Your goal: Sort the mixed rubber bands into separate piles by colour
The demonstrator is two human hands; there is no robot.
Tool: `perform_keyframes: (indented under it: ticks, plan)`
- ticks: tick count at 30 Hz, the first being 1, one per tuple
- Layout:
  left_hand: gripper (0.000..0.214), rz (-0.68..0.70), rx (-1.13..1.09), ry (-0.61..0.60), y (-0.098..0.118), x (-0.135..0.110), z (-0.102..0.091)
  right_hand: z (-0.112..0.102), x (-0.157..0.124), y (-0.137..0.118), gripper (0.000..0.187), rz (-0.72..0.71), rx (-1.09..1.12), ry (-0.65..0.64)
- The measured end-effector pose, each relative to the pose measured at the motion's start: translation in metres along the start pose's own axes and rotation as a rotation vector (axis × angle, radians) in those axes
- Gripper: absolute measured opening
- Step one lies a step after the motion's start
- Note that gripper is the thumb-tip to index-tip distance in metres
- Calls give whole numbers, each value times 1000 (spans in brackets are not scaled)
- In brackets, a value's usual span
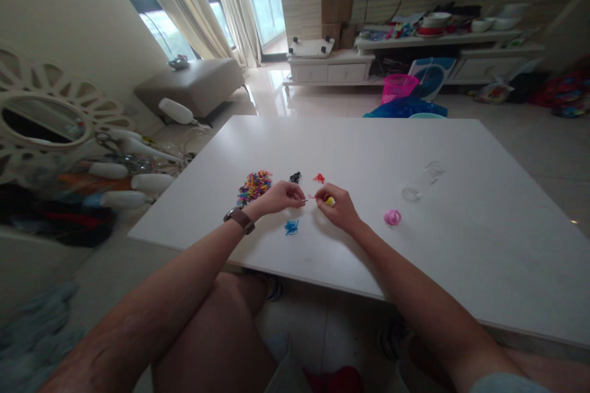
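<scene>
I see left hand (284, 196) pinching small dark bit (305, 200) | right hand (340, 206) pinching red loop (311, 196) | blue bands (291, 228) nearside of left fingers | red pile (319, 178) beyond right fingers

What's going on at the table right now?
A person's left hand pinches a small dark piece, while the right hand holds a thin red loop close by. Around them on the white table lie a multicoloured pile and smaller black, red and blue piles. A pink object sits to the right.
</scene>
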State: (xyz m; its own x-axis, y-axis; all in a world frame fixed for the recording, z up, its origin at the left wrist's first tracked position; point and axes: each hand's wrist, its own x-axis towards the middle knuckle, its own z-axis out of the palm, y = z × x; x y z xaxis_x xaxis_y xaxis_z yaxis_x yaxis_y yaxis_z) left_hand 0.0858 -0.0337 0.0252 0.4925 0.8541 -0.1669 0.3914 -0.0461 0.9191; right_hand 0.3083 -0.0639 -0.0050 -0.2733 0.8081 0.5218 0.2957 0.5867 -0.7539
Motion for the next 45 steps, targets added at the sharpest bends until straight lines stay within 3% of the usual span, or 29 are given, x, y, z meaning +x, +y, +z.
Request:
perform_keyframes:
  ticks: [4,10,20,29,34,40,45]
  plan:
    - [21,31,56,239,-11,0,-19,-1,1,2,10,23,-22,53]
    - [18,-86,159,444,-25,3,-34,1,-1,3,12,-53,-108,11]
    - [37,-3,421,456,-36,22,-22,0,-1,8,12,-5,-171,21]
    - [28,3,460,383,-24,25,-21,-4,3,32,10,178,-272,123]
    - [28,-4,486,442,-20,16,-30,-10,12,59,11,317,-341,167]
    - [30,-63,512,507,-17,3,-47,-12,28,81,17,425,-257,202]
    - [30,-55,456,563,-16,-15,-60,-10,31,93,30,417,-277,199]
